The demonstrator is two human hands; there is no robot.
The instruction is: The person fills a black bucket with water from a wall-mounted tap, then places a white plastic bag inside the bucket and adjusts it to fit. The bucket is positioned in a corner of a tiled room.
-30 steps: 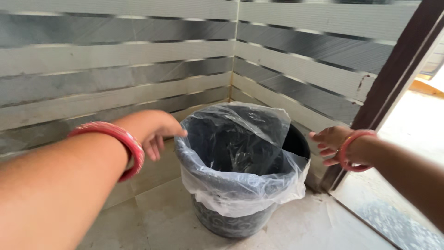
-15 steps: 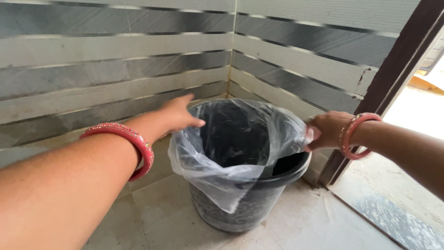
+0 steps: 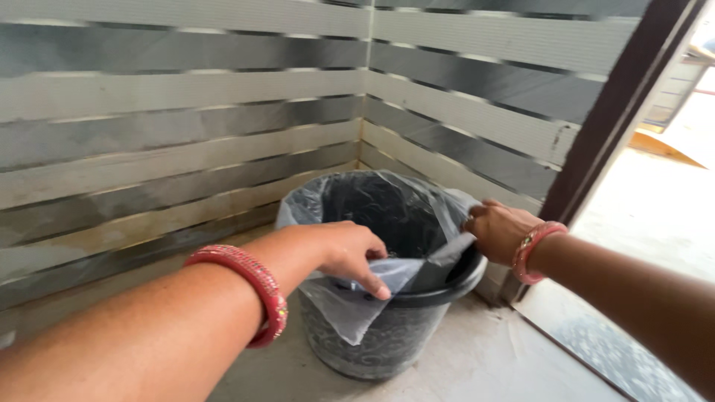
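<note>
A black plastic bin (image 3: 387, 339) stands on the floor in a corner. A clear plastic liner bag (image 3: 350, 309) lines it and hangs over the near rim. My left hand (image 3: 348, 251), with a red bangle on the wrist, grips the bag's near edge at the front rim. At the right rim my right hand (image 3: 497, 229), also wearing a red bangle, pinches the bag's edge. The bin's inside looks dark.
Striped grey and white tiled walls (image 3: 186, 134) meet in the corner just behind the bin. A dark brown door frame (image 3: 607, 119) stands close to the bin's right. A patterned mat (image 3: 625, 357) lies at the lower right on the pale floor.
My left hand came from the bin's far left rim to the near rim and closed on the bag. My right hand shifted slightly left, still holding the bag's edge. The view moved closer.
</note>
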